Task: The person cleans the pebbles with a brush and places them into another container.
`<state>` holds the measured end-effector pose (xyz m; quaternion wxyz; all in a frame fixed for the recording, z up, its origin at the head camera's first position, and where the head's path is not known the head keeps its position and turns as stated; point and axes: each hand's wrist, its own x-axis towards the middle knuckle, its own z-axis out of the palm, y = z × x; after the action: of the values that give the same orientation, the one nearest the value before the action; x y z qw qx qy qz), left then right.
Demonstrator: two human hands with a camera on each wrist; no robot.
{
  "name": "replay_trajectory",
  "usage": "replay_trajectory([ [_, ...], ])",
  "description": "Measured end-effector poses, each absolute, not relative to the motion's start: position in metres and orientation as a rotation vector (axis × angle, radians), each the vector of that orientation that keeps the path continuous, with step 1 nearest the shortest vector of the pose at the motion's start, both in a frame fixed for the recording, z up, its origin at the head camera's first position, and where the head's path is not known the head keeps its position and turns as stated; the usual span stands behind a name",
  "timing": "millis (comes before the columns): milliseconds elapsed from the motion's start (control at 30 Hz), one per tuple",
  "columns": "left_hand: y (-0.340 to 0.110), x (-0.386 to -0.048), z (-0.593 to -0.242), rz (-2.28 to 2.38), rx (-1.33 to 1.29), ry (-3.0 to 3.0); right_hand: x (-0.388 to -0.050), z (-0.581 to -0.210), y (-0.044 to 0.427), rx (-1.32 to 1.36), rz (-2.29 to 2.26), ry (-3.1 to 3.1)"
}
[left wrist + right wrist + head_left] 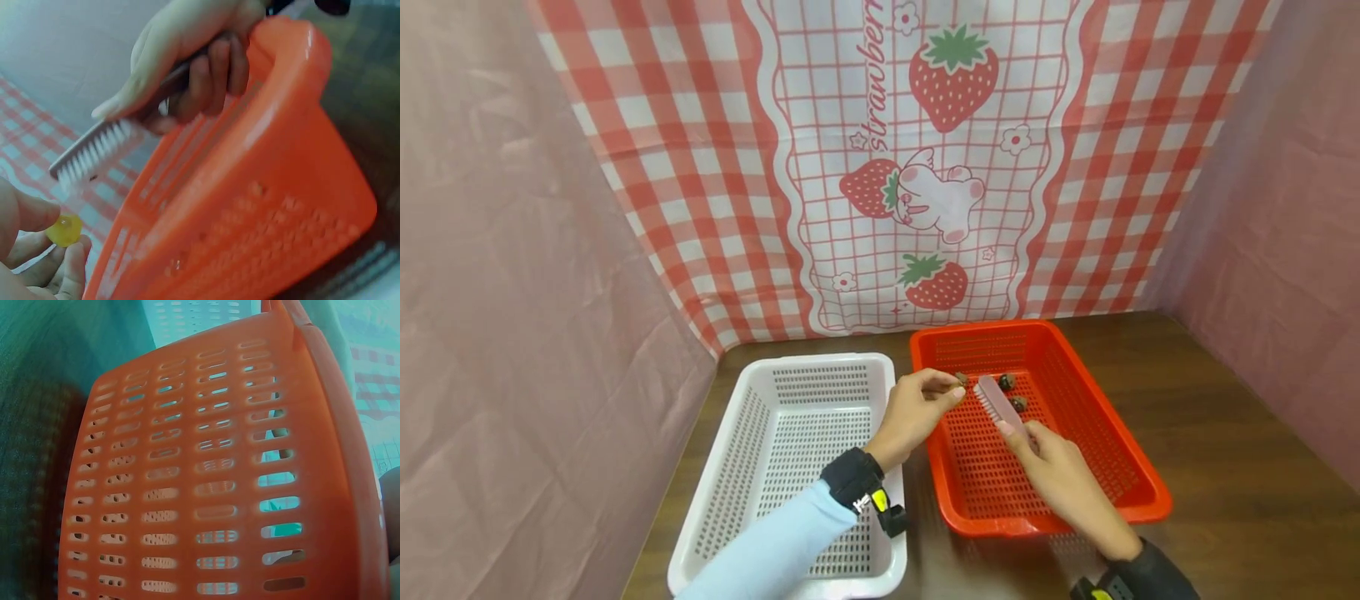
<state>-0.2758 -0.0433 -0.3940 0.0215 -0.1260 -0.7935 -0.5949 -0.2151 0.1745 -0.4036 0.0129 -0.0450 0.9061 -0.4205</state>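
Pink brush (997, 403), yellow ball (64, 230); red basket (1000, 527) below.
We record: left hand (913, 417) pinching ball, right hand (1063, 479) gripping brush.

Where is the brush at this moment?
In the head view, the brush is right of centre, held in the right hand over the red basket, its bristles toward the left hand.

Pink brush (1000, 404), yellow ball (64, 232), red basket (1112, 425), red-and-white checked cloth (692, 125)
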Motion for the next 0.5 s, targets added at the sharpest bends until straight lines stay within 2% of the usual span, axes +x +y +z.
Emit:
replay_trajectory([
  [200, -0.064, -0.287, -0.395, -1.712, -0.35, -2.468, -0.216, -0.404, 0.175, -0.172, -1.269, 2.865],
  [500, -0.091, -0.301, -0.39, -1.889, -0.19, -2.35, -0.217, -0.406, 0.174, -0.165, -1.245, 2.855],
])
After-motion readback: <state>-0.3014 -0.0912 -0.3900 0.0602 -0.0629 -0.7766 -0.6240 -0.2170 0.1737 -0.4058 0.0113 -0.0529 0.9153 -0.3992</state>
